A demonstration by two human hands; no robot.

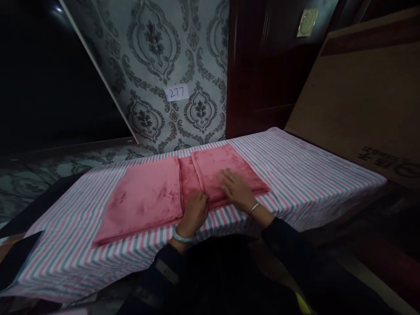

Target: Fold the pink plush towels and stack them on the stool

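Note:
A pink plush blanket (147, 192) lies on the striped cloth, its two ends folded inward over a lower middle layer. Between the folded panels a narrow strip of that layer shows. At the inner near corner of the right panel, my left hand (196, 211) has its fingers curled and closed on the edge. My right hand (236, 189) rests on top of the right panel with its fingers stretched out, slightly blurred by motion. Bracelets circle both wrists.
A pink, grey and white striped cloth (295, 166) covers the table. On the right leans a large cardboard box (367, 96). A dark screen-like panel (59, 78) stands at left. Patterned wallpaper (157, 52) with a paper label reading 277 (177, 92) is behind.

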